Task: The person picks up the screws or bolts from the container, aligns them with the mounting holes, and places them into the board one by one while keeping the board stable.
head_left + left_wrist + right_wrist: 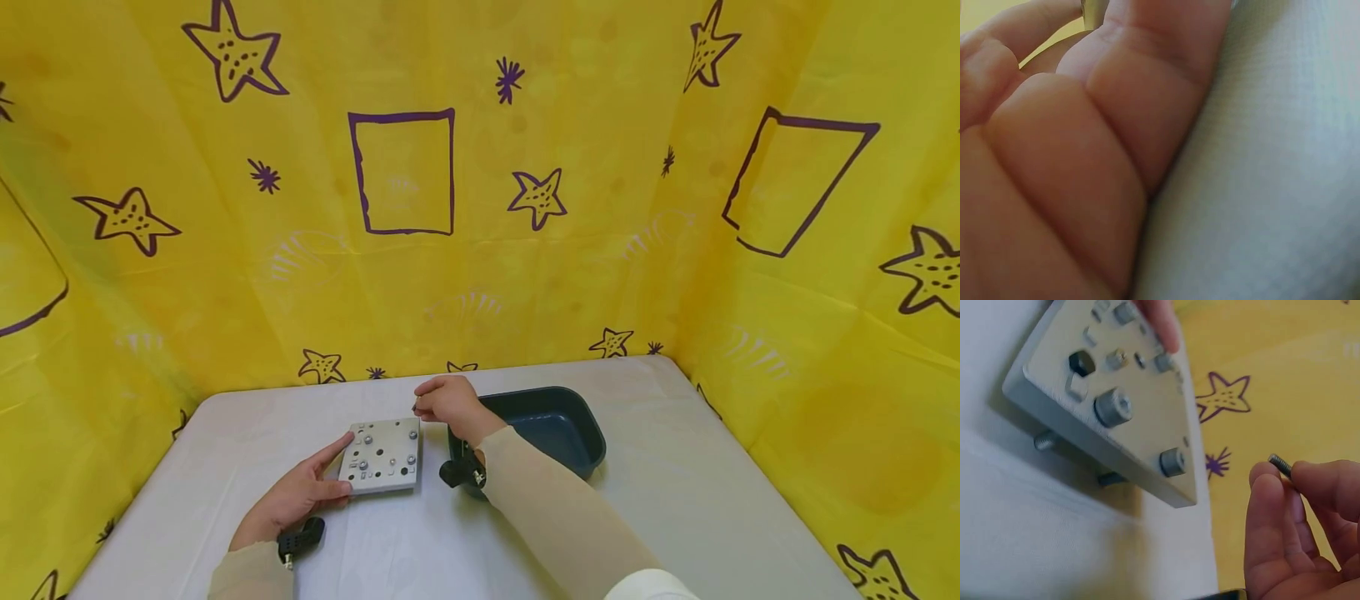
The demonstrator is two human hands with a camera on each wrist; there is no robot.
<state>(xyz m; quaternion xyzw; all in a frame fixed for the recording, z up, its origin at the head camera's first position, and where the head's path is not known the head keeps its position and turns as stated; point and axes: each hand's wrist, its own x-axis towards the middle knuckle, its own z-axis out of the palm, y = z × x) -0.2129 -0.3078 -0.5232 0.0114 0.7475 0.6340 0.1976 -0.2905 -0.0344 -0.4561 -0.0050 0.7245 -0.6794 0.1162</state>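
Note:
My left hand [294, 495] grips the left side of a pale square plate [391, 463], thumb near the front corner and a finger along the far corner. Several cap screws [1114, 407] stand in the plate's holes, and threaded ends [1045, 440] stick out beneath it. Other holes in the top show dark. Beyond the plate's far right corner, my right hand [452, 403] pinches a small threaded screw [1280, 465] between thumb and fingertips, apart from the plate. The fingers hide most of this screw. Close skin fills much of the left wrist view.
A dark blue-green bin [558, 427] stands right of the plate, partly covered by my right forearm. A white cloth [675, 517] covers the table. Yellow curtain [480, 267] with drawn starfish closes off the back and both sides.

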